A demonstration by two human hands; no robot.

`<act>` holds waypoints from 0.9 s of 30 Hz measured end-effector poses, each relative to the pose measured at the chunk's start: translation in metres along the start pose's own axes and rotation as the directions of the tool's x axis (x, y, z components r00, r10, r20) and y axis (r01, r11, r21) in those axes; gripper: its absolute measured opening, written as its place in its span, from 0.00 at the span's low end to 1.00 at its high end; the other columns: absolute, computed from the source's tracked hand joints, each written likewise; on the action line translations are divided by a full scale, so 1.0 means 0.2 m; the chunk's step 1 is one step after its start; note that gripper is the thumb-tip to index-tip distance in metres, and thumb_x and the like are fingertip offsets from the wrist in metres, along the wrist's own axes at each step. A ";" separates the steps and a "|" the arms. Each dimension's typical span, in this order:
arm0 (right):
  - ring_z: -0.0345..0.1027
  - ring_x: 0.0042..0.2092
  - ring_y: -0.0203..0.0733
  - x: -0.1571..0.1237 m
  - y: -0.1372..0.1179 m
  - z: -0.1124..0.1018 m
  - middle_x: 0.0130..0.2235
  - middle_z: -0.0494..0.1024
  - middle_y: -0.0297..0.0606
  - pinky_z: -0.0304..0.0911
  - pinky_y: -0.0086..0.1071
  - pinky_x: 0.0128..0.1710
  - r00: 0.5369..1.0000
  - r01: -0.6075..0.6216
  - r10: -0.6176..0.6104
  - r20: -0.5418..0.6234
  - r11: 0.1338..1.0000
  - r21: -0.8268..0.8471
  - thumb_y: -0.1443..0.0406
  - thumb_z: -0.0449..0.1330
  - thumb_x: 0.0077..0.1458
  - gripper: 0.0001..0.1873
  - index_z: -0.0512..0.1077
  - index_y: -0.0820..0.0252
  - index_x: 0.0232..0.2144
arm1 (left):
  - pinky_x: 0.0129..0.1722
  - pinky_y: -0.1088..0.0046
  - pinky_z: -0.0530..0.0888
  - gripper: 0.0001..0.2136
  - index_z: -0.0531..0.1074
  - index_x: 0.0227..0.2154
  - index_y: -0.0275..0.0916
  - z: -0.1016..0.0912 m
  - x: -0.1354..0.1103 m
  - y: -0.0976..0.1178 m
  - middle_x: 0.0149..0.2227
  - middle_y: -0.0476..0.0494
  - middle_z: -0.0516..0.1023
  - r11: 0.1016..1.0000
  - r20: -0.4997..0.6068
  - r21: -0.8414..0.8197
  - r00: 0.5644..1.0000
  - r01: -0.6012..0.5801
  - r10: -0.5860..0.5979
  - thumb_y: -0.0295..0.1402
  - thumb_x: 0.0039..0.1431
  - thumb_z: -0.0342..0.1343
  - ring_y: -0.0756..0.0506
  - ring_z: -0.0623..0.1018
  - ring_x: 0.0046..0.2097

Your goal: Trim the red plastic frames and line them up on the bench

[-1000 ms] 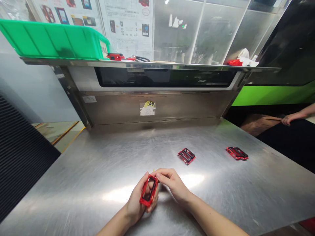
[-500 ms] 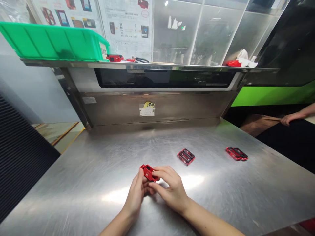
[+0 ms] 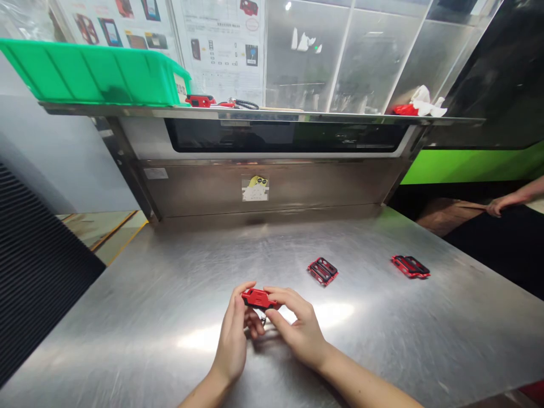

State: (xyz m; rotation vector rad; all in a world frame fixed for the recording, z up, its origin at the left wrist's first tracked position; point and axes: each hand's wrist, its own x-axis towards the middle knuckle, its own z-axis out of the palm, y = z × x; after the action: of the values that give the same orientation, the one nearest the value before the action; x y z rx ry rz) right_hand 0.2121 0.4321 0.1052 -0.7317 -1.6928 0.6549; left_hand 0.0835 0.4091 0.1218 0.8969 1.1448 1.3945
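Both my hands hold one small red frame-shaped part (image 3: 258, 298) just above the steel worktop (image 3: 170, 294), near its front middle. My left hand (image 3: 235, 334) grips the part's left end with curled fingers. My right hand (image 3: 297, 330) pinches its right end between thumb and forefinger. The part lies roughly flat, edge toward me. Two more red and black parts rest on the worktop: one (image 3: 323, 271) a little beyond my right hand, another (image 3: 410, 266) farther right.
A raised shelf (image 3: 263, 115) at the back carries a green bin (image 3: 97, 73), red tools (image 3: 199, 101) and a white and red rag (image 3: 420, 103). Posters hang behind it. Another person's hand (image 3: 497, 207) shows at the far right. A dark ribbed mat (image 3: 34, 272) lies left.
The red part went from upright in my left hand to flat between both hands. My right hand shifted from its top to its right end.
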 end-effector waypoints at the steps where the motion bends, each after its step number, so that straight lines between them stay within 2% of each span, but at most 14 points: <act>1: 0.70 0.40 0.41 0.00 0.00 0.00 0.43 0.76 0.41 0.66 0.31 0.37 1.000 -0.013 0.013 -0.004 1.000 0.010 0.66 0.57 0.57 0.08 0.72 0.57 0.39 | 0.20 0.75 0.63 0.24 0.68 0.43 0.39 0.00 0.00 0.00 0.17 0.53 0.70 1.000 0.001 0.009 1.000 -0.006 0.006 0.54 0.55 0.45 0.50 0.68 0.19; 6: 0.70 0.42 0.42 0.00 -0.01 0.00 0.43 0.76 0.41 0.65 0.32 0.38 0.995 -0.095 0.095 0.000 0.994 0.060 0.64 0.55 0.59 0.09 0.72 0.57 0.40 | 0.19 0.76 0.63 0.24 0.66 0.44 0.39 -0.02 0.02 -0.01 0.23 0.50 0.74 0.998 0.039 0.057 0.999 -0.008 0.006 0.54 0.56 0.42 0.51 0.67 0.19; 10: 0.69 0.43 0.44 0.01 -0.02 -0.01 0.43 0.76 0.41 0.65 0.31 0.38 0.992 -0.130 0.129 0.014 0.988 0.081 0.62 0.54 0.59 0.10 0.73 0.58 0.40 | 0.19 0.76 0.65 0.25 0.66 0.42 0.38 -0.03 0.03 -0.01 0.21 0.51 0.73 0.997 0.073 0.075 0.997 0.001 -0.007 0.55 0.55 0.43 0.51 0.67 0.19; 13: 0.69 0.39 0.43 0.01 -0.03 -0.01 0.38 0.77 0.40 0.64 0.31 0.36 0.979 -0.202 0.201 0.024 0.977 0.070 0.59 0.53 0.59 0.12 0.73 0.60 0.37 | 0.19 0.77 0.63 0.24 0.69 0.36 0.38 -0.03 0.04 -0.01 0.19 0.52 0.71 0.997 0.073 0.080 0.997 0.010 -0.016 0.56 0.53 0.45 0.52 0.66 0.18; 16: 0.67 0.31 0.40 0.02 -0.02 -0.01 0.28 0.75 0.37 0.62 0.30 0.31 0.946 -0.324 0.323 0.019 0.944 0.062 0.55 0.53 0.59 0.17 0.71 0.62 0.30 | 0.17 0.78 0.60 0.25 0.71 0.28 0.36 -0.03 0.05 -0.01 0.16 0.52 0.68 0.992 0.068 0.108 0.996 0.057 -0.065 0.57 0.50 0.48 0.53 0.64 0.17; 19: 0.65 0.27 0.39 0.02 0.00 -0.01 0.23 0.70 0.35 0.60 0.30 0.28 0.903 -0.429 0.427 0.037 0.898 0.104 0.51 0.53 0.57 0.21 0.67 0.62 0.23 | 0.17 0.78 0.59 0.25 0.70 0.22 0.36 -0.04 0.06 -0.03 0.12 0.52 0.66 0.987 0.044 0.133 0.994 0.090 -0.097 0.58 0.47 0.50 0.53 0.63 0.16; 27: 0.63 0.21 0.36 0.03 0.04 0.01 0.17 0.67 0.32 0.58 0.27 0.22 0.821 -0.568 0.561 0.109 0.780 0.263 0.42 0.53 0.51 0.29 0.65 0.62 0.19 | 0.17 0.78 0.58 0.24 0.66 0.17 0.38 -0.04 0.08 -0.04 0.10 0.53 0.64 0.980 0.029 0.185 0.996 0.078 -0.085 0.56 0.47 0.50 0.53 0.61 0.15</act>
State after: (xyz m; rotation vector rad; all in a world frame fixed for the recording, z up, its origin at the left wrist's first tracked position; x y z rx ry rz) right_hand 0.2098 0.4406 0.1027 -1.0340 -1.3453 1.3073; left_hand 0.0749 0.4231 0.1101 0.9901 1.2829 1.2151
